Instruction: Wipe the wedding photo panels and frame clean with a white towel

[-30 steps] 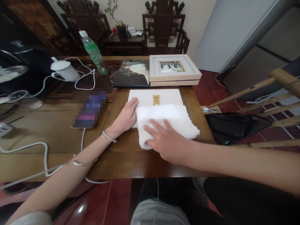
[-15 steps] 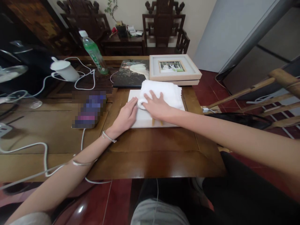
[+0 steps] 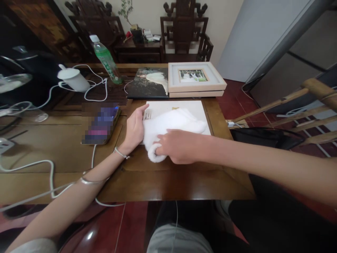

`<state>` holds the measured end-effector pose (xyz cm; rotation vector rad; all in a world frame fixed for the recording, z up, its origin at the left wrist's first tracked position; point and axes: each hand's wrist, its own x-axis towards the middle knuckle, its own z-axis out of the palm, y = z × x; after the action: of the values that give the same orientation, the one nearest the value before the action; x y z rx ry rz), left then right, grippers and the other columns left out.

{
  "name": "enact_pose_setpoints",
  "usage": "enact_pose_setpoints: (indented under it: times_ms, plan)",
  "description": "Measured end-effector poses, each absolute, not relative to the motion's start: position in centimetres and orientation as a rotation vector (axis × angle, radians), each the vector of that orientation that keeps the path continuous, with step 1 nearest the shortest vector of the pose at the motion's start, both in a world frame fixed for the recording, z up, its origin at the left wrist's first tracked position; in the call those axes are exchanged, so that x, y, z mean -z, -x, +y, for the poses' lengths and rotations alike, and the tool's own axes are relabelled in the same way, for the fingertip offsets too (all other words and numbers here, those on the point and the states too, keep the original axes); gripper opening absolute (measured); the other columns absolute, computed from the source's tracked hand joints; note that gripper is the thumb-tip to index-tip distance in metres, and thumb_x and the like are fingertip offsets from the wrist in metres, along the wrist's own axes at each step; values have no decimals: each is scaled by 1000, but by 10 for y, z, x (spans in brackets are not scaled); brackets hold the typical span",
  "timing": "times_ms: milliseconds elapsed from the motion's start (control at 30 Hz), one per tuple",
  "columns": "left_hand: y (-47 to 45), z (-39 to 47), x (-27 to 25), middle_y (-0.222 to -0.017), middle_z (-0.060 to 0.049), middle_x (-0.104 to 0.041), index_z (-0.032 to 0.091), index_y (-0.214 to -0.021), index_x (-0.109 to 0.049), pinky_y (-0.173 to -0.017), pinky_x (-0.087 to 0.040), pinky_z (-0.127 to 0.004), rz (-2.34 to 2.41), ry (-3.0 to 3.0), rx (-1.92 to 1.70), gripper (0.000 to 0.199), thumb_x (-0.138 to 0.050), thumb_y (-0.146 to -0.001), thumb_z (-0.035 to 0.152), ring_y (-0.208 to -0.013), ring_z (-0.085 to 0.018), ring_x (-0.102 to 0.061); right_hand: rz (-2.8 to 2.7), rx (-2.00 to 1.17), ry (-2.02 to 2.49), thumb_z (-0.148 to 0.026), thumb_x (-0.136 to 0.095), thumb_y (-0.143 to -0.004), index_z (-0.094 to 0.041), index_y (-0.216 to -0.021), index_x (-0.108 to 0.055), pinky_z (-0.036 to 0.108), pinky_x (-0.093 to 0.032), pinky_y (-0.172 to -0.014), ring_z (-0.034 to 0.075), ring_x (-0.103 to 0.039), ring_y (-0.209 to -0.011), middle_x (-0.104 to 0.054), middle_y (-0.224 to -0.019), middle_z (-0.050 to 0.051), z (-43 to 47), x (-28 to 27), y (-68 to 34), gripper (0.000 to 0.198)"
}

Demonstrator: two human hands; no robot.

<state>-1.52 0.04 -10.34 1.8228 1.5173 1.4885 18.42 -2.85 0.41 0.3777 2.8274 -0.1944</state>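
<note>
A folded white towel [image 3: 171,121] lies over the lower part of a flat white board [image 3: 193,104] on the wooden table. My right hand [image 3: 180,144] is closed on the towel's near side, its fingers curled into a rolled fold. At the board's left edge, my left hand [image 3: 134,127] rests with fingers stretched out and holds nothing. Small dark print and a gold mark show on the board above the towel. The towel hides the board's near edge.
Behind the board lie a dark picture panel [image 3: 147,84] and light wooden photo frames [image 3: 198,94]. To the left are a phone [image 3: 101,124] on a cable, a green bottle [image 3: 106,61], a lidded white cup [image 3: 73,79] and a glass [image 3: 39,114]. A wooden chair [image 3: 316,91] stands right.
My right hand has drawn the towel toward me, from the board's far part to its near edge, and its spread fingers have curled into the cloth. My left hand has shifted slightly left.
</note>
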Motion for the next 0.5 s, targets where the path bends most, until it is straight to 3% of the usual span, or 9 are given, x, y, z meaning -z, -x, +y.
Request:
enact_pose_setpoints:
  times_ms: [67,167,333,500]
  plan:
    - [14,0,104,-134,-12,-70,18,-126,-68,-115,-47,-46,1538,-1917,-1408,58,-27,-109,55,-128,-26,-63,2770,306,-528,-3,-47,-88,-18,-101,-75,33,-43,-66,21,-66,-78,-75,-96,9,-21,-14,-191,34]
    - [14,1,105,-136,-13,-68,17,-125,-67,-117,-44,-50,1530,-2150,-1185,47,-38,-105,48,-129,-29,-62,2725,365,-744,-5,-49,-85,-20,-101,-75,32,-32,-55,18,-58,-65,-72,-91,10,-3,-17,-197,35]
    - [16,4,109,-141,-19,-63,9,-141,-54,-115,-45,-53,1558,-2285,-925,53,-43,-98,39,-131,-33,-60,2757,222,-962,-5,-47,-85,-18,-114,-73,34,-30,-60,22,-62,-80,-71,-109,15,28,-4,-192,41]
    - [15,3,109,-145,-20,-60,8,-132,-61,-119,-41,-51,1526,-2366,-894,47,-43,-98,35,-137,-33,-55,2751,162,-1077,-4,-47,-89,-15,-124,-69,34,-32,-64,26,-64,-93,-69,-117,18,46,2,-174,43]
